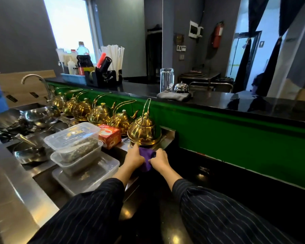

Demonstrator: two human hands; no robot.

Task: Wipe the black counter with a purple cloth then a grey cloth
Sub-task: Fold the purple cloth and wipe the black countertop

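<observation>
A small purple cloth (147,158) is bunched between both hands, just in front of the nearest gold teapot. My left hand (134,157) grips its left side and my right hand (159,160) grips its right side, over the near end of the low black counter (218,175). A folded grey cloth (173,95) lies on the raised black bar top (253,103), beside a chrome bell. Both forearms wear dark pinstriped sleeves.
A row of gold teapots (144,131) lines the green wall (236,138). Stacked plastic containers (77,147) and a red tea box (109,136) sit left of my hands. Steel bowls fill the sink (21,120). A glass pitcher (166,79) and straw caddy (111,67) stand on the bar top.
</observation>
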